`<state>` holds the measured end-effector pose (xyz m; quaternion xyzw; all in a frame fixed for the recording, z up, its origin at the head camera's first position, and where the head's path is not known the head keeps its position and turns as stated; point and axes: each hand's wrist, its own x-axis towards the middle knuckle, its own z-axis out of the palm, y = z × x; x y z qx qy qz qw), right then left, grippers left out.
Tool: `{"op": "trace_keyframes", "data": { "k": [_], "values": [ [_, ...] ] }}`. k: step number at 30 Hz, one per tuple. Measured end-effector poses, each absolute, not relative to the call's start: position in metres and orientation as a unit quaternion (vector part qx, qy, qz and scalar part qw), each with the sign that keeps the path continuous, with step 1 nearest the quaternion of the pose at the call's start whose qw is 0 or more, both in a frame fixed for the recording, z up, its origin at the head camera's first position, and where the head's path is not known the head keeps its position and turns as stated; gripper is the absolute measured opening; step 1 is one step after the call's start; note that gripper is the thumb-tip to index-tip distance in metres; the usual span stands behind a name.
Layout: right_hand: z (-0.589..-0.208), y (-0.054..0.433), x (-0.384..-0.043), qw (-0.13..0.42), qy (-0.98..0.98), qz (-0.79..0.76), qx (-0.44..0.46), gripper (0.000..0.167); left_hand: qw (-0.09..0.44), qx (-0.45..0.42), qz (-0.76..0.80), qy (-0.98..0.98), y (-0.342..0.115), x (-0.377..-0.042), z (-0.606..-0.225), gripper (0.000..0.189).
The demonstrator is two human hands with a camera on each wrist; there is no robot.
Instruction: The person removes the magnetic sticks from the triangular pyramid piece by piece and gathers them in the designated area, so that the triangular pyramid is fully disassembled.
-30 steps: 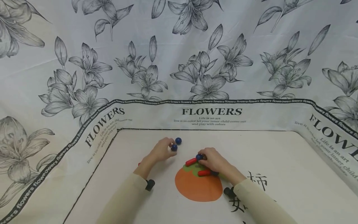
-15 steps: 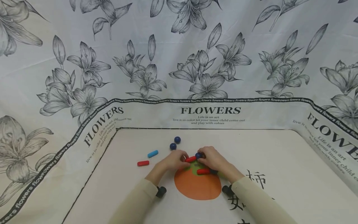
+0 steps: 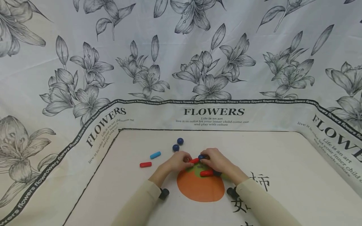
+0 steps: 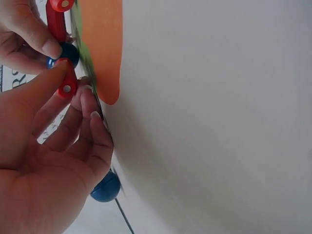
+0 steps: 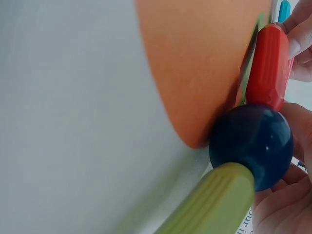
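Note:
My left hand (image 3: 178,161) pinches a red magnetic rod (image 3: 194,160) between thumb and fingers, over the top of the printed persimmon. At the rod's right end, my right hand (image 3: 215,159) grips a blue ball (image 3: 201,157). The left wrist view shows the right thumb pressed to that ball (image 4: 69,52) and a silver dot on the rod's free end (image 4: 67,88). Closer to me lies a second red rod (image 3: 206,173), joined to another blue ball (image 5: 251,146). From this ball a yellow-green rod (image 5: 209,204) extends, mostly hidden under the right hand in the head view.
Two loose blue balls (image 3: 178,144) sit behind the left hand. To the left lie a light blue rod (image 3: 155,155) and a red rod (image 3: 145,164). The printed orange persimmon (image 3: 200,190) marks the pale tabletop cloth, and a flowered curtain (image 3: 212,75) rises behind.
My left hand has let go of a blue ball at the back and come right and nearer to the red rod. The right hand stays on its ball.

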<state>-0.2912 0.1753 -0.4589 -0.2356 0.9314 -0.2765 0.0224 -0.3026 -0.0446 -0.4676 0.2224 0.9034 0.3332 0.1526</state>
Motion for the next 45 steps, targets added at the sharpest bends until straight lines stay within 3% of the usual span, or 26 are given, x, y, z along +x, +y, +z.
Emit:
{"op": "trace_keyframes", "data": {
  "k": [15,30,39,45],
  "values": [
    [-0.456,0.177,-0.294,0.015,0.93,-0.25,-0.269,0.019,0.169,0.254,0.344,0.888,-0.057,-0.297,-0.465,0.015],
    [-0.455,0.175,-0.294,0.024,0.937,-0.246,-0.246,0.023,0.085,0.217,0.341,0.911,-0.122,-0.285,-0.442,0.014],
    [-0.457,0.174,-0.293,0.015,0.936,-0.248,-0.25,0.022,0.03,0.159,0.331,0.93,-0.161,-0.296,-0.433,0.019],
    [-0.458,0.176,-0.294,0.014,0.936,-0.246,-0.249,0.023,0.022,0.131,0.315,0.94,-0.188,-0.31,-0.435,0.025]
  ]
}}
